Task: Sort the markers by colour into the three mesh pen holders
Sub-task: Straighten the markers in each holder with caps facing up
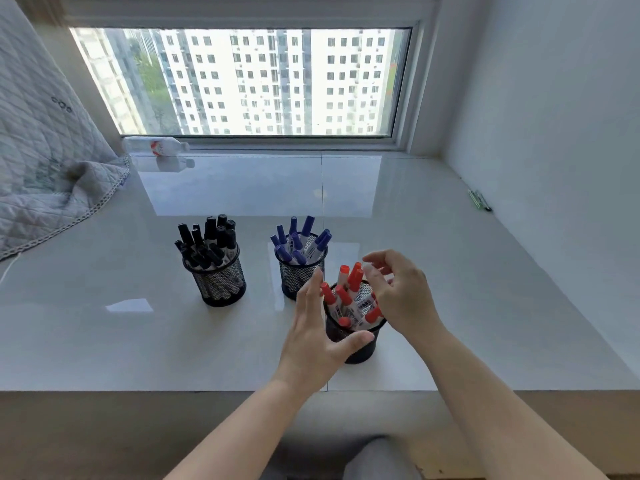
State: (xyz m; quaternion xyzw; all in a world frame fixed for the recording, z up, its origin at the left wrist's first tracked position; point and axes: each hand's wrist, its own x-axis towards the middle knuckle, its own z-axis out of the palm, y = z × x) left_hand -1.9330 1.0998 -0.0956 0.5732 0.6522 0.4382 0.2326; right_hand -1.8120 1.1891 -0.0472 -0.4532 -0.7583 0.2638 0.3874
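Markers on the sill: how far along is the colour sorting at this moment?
Done: black markers fill one holder, blue markers another, red markers the third. In hand: the left hand and right hand flank the red holder, holding nothing visible. Left: no loose markers show.

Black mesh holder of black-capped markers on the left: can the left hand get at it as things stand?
Probably yes. The left hand is open beside the red-marker holder; bare white tabletop lies between it and the black-marker holder.
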